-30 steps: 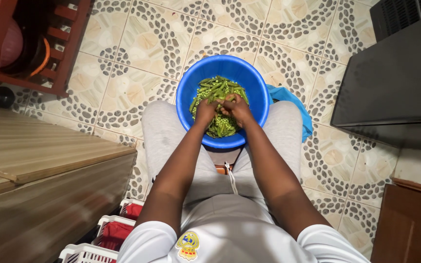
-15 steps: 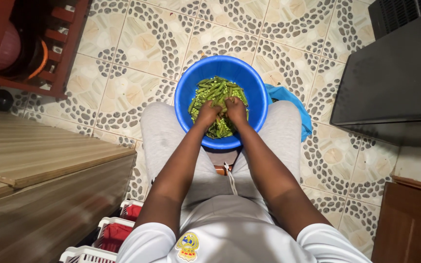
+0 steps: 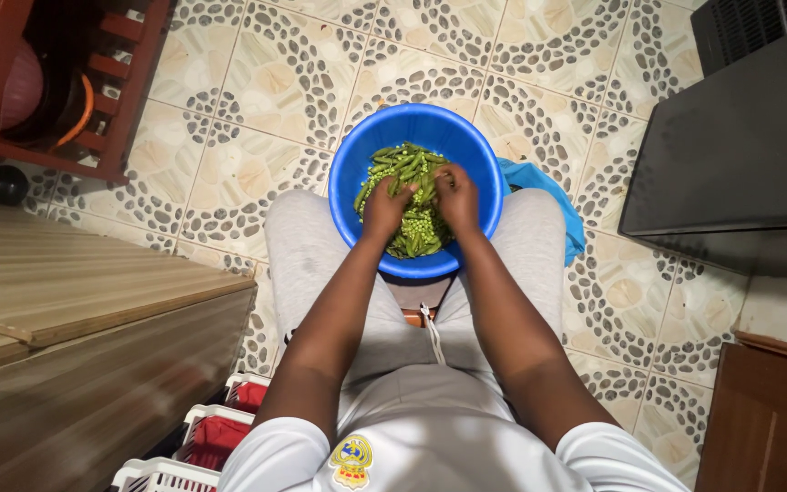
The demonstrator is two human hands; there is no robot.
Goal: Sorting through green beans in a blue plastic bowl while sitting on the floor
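A blue plastic bowl (image 3: 348,178) rests between my knees, filled with green pea pods (image 3: 403,164) and loose shelled peas (image 3: 423,223). Both hands are inside the bowl, close together over the pile. My left hand (image 3: 384,208) has its fingers curled on a pea pod. My right hand (image 3: 456,196) pinches the same pod from the other side. My forearms run down from the bowl toward my grey trousers and white shirt.
A blue cloth or bag (image 3: 544,187) lies by my right knee. A wooden counter (image 3: 66,301) stands at left, a dark cabinet (image 3: 740,155) at right, a red-brown shelf (image 3: 56,82) at top left, and white crates (image 3: 202,437) at bottom left. The floor is patterned tile.
My hands have shifted only slightly within the bowl, staying together on the pods. The bowl and the surroundings have not moved.
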